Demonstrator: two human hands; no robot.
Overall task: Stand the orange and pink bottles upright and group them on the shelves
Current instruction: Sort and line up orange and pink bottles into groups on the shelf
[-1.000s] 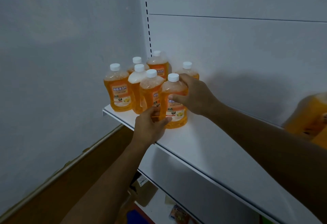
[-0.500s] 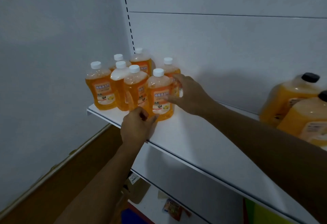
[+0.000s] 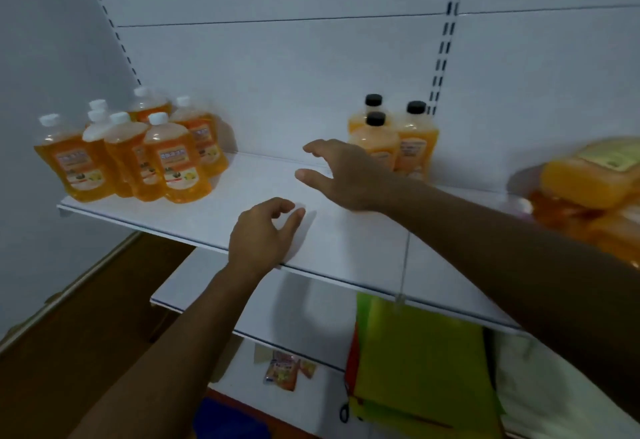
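Head view: both hands empty, left hand (image 3: 262,230) loosely curled, right hand (image 3: 341,171) fingers spread near the 3 black-capped orange bottles (image 3: 393,140); a fast reach could topple them off the shelf (image 3: 221,216).

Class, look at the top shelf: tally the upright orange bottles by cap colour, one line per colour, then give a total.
White-capped orange bottles: 7
Black-capped orange bottles: 3
Total upright: 10
The blurred orange containers lying at the right edge are not counted.
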